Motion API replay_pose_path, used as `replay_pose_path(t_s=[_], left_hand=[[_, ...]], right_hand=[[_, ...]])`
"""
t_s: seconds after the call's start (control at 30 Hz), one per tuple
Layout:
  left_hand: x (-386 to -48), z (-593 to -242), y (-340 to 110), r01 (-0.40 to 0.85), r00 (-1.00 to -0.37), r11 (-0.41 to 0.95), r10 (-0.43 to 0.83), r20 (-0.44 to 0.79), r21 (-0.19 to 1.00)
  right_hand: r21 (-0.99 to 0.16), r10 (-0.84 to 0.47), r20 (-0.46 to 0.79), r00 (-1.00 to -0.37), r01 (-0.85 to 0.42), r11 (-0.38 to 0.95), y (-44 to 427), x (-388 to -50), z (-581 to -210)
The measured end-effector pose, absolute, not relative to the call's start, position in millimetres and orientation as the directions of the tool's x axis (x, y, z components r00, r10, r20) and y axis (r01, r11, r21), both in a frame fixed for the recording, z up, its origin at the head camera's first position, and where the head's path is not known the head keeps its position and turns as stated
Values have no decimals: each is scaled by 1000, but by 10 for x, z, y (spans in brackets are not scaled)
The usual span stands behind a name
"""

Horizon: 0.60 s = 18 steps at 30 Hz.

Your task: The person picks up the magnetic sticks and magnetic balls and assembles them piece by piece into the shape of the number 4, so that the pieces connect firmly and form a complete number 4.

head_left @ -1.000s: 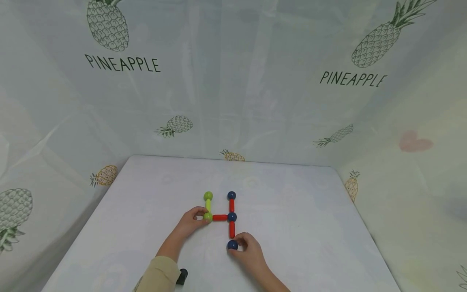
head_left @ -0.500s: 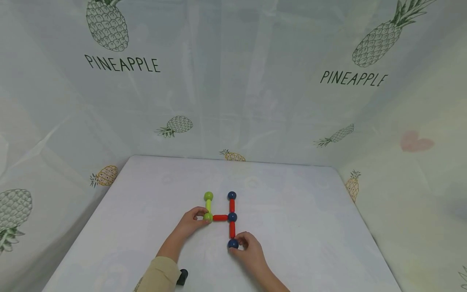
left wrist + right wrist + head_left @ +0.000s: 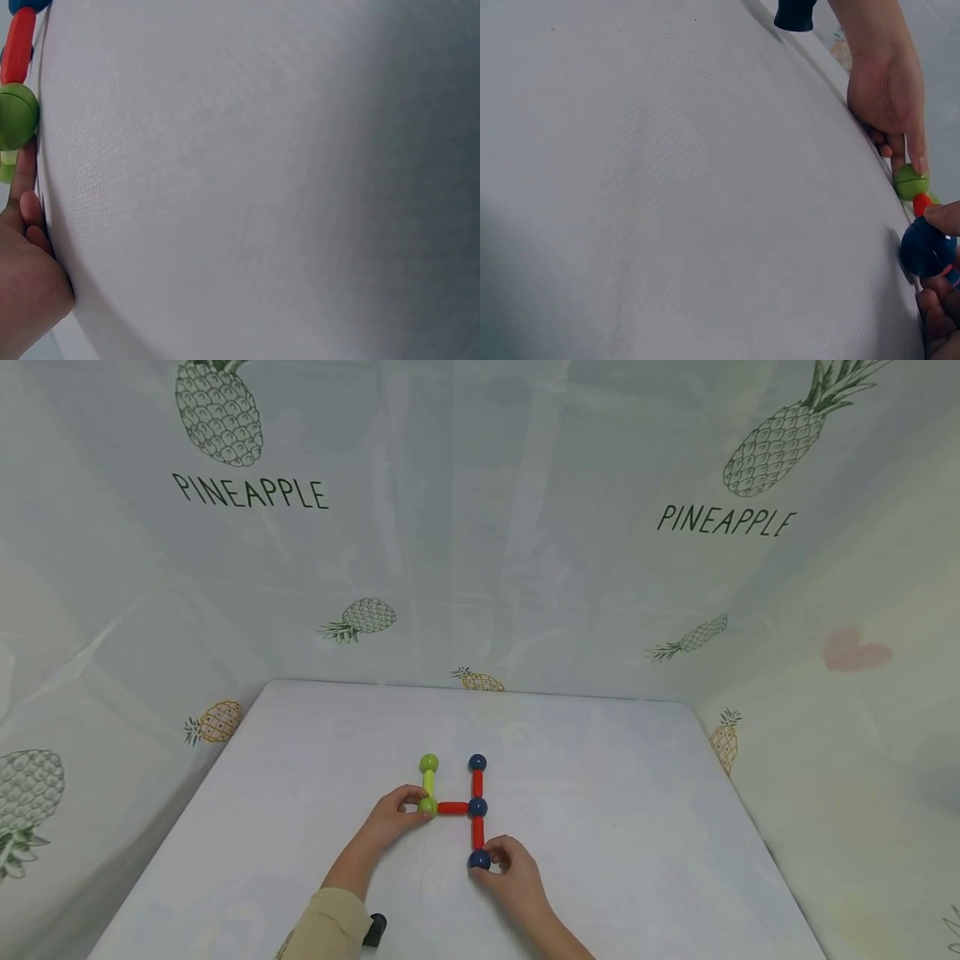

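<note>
A shape of magnetic balls and rods lies on the white table. My left hand (image 3: 392,818) pinches the near green ball (image 3: 428,807) between thumb and finger. From that ball a yellow-green rod (image 3: 428,783) runs back to another green ball (image 3: 429,763). A red rod (image 3: 453,808) links it sideways to the middle blue ball (image 3: 477,807). Further red rods lead from there, one back to the far blue ball (image 3: 477,763), one forward. At the forward rod's (image 3: 477,833) end, my right hand (image 3: 512,878) pinches the near dark blue ball (image 3: 924,246), which appears to touch it.
Beside the left sleeve (image 3: 326,927) is a small black object (image 3: 375,930), partly covered, its kind unclear. The white tabletop (image 3: 637,827) stretches out on both sides. A pale sheet printed with pineapples (image 3: 480,527) hangs around the table's back and sides.
My right hand has brought the near blue ball slightly away from me, closing the small gap to the forward red rod. The left hand stays on the green ball.
</note>
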<state>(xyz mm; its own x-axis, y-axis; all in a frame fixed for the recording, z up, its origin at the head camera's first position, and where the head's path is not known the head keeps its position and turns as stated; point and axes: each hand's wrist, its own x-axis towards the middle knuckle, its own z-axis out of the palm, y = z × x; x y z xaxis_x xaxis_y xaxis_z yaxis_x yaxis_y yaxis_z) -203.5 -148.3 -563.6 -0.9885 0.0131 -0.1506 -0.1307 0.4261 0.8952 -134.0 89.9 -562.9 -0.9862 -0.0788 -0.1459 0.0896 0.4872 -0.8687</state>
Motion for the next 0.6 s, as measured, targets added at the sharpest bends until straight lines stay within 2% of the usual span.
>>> replay_pose_path(t_s=[0.6], left_hand=[[-2041,-5644,-1478,-154,-985,428,4,-173,891]], right_hand=[[-873,-90,-164,-982,102,477,898,-1340,-5600]])
